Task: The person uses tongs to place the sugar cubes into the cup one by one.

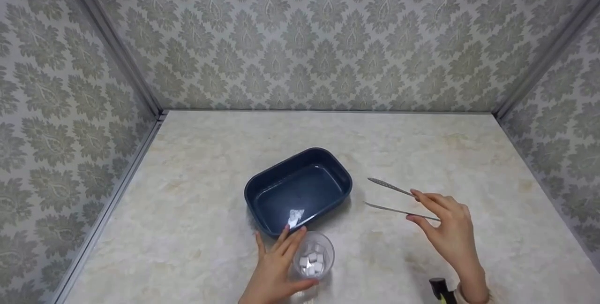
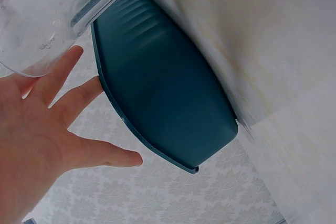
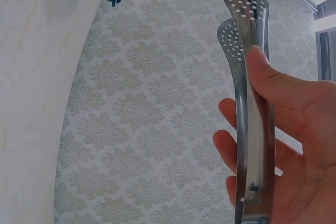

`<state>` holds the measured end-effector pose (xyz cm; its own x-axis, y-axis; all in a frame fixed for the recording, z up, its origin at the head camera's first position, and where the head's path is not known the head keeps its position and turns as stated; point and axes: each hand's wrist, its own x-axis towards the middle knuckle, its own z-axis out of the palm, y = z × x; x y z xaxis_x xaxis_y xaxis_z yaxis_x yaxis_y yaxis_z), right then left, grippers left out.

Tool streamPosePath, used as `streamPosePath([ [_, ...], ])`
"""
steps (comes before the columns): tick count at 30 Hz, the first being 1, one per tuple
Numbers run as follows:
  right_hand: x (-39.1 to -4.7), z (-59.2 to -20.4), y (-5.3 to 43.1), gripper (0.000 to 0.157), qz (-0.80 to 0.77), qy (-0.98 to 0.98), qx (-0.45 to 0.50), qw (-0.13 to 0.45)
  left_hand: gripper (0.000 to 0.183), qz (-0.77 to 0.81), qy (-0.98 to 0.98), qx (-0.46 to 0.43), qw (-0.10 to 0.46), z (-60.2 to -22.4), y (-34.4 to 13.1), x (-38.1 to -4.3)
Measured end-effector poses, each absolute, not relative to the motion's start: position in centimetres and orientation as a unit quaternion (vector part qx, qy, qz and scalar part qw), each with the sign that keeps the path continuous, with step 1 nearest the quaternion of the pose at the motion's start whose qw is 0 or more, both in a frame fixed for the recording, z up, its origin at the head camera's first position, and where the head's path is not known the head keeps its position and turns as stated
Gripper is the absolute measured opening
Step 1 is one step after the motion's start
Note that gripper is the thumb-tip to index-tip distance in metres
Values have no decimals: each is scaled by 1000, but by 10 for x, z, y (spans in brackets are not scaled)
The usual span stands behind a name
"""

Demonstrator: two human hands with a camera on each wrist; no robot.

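My left hand is beside a clear cup, with thumb and index finger around its side and the other fingers spread. In the cup lie several white cubes. Just beyond it stands a dark blue rectangular dish with a rounded rim; fingertips of the left hand reach its near edge. In the left wrist view the cup overlaps the dish's outer wall. My right hand grips metal tongs between thumb and fingers. Their perforated tips are spread apart, holding nothing, to the right of the dish.
The pale marbled tabletop extends around the dish. Patterned panels enclose it at the back and both sides. A black device is by the right wrist.
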<state>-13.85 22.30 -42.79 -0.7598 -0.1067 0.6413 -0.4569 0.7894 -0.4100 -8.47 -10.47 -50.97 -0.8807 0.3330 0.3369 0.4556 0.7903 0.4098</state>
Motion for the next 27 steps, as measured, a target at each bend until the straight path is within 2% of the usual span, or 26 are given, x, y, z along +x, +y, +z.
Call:
streamPosePath([
  [10,-145,-433,226,56,268,-902,151,301,101,-250,-933,-215,144,-512,-104,-86],
  [27,-166,-448,236,52,266,-916,154,259,98,-245,-943,-203,103,-509,-105,-86],
])
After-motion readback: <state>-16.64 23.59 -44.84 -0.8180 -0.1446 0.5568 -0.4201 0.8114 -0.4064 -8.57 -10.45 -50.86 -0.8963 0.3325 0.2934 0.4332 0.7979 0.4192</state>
